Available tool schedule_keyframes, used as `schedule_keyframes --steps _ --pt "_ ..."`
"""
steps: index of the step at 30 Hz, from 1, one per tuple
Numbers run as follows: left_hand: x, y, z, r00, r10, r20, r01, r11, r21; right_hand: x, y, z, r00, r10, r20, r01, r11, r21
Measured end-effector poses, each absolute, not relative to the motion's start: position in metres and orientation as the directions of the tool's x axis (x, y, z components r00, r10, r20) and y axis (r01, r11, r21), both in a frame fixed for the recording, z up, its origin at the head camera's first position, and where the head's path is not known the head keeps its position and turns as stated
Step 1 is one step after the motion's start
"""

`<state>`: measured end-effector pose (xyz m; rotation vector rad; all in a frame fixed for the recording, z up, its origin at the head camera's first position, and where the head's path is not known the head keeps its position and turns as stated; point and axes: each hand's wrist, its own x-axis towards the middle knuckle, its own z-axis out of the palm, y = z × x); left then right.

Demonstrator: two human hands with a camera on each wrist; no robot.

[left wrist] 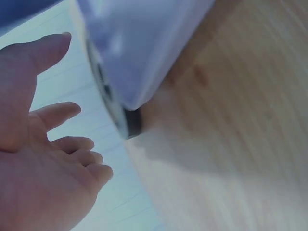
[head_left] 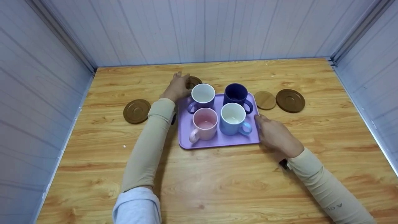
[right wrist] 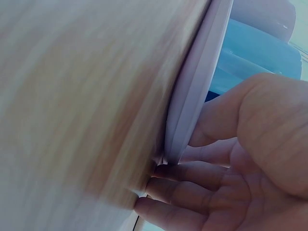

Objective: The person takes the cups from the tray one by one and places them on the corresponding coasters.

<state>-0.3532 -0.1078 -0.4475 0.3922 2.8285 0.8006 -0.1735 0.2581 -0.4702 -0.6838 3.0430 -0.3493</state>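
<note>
A purple tray [head_left: 203, 145] lies on the wooden table, bearing a pink mug [head_left: 205, 124], a light blue mug [head_left: 231, 121], a navy mug [head_left: 235, 93] and a dark mug with a white inside [head_left: 203, 95]. At the tray's right edge, my right hand [head_left: 276, 135] grips the rim, thumb above and fingertips low against the table in the right wrist view. My left hand [head_left: 177, 87] is at the far left corner, beside the white-inside mug. Its fingers are loosely spread in the left wrist view, with a gap between them and the tray [left wrist: 139, 53].
A dark round coaster [head_left: 195, 81] lies behind the tray, partly hidden by the left hand. Another dark coaster [head_left: 136, 111] is to the left. On the right, a light wooden disc [head_left: 265, 100] sits beside a dark coaster [head_left: 290, 100]. Pale panel walls [head_left: 202, 31] enclose the table.
</note>
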Motion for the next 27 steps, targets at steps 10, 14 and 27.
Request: schedule_keyframes --steps 10,14,27 --pt "-0.335 -0.122 -0.427 -0.99 0.13 0.053 0.137 0.806 0.576 -0.173 0.259 -0.471 -0.901 -0.43 0.046 -0.43 0.878 -0.209" --pt "-0.322 -0.128 -0.42 -0.993 0.079 0.088 0.116 0.796 0.594 -0.174 0.259 -0.47 -0.903 -0.428 0.03 -0.425 0.882 -0.204" --pt "-0.268 -0.138 -0.414 -0.984 -0.008 0.176 0.104 0.783 0.614 -0.174 0.259 -0.472 -0.897 -0.44 0.052 -0.44 0.872 -0.215"
